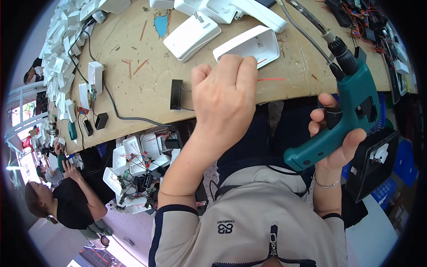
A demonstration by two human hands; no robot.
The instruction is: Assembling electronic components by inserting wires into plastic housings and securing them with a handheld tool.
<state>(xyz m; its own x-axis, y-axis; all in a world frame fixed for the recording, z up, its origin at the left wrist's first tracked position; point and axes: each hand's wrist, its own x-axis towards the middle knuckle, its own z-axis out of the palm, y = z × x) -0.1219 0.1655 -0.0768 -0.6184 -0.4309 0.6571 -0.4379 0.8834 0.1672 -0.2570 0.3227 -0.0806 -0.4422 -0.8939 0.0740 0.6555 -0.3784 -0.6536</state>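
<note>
My right hand (341, 144) holds a teal soldering gun (358, 95) by its pistol grip. The gun's metal tip and a thin feed tube point up over the far right of the table. My left hand (224, 95) is closed above the table's near edge, fingertips bent down and hidden; what they hold I cannot make out. Beside it lies a black rectangular part (176, 94) with thin wires running toward the hand. A red wire (271, 79) sticks out on its other side. Just beyond the fingers sits an open white plastic shell (264, 42).
A white charger-like housing (192, 36) and more shells lie farther back. White casings (60, 66) are heaped at the left; a black cable (113, 104) crosses the table. Below stand shells with circuit boards (138, 164). Another person (73, 200) works at the left.
</note>
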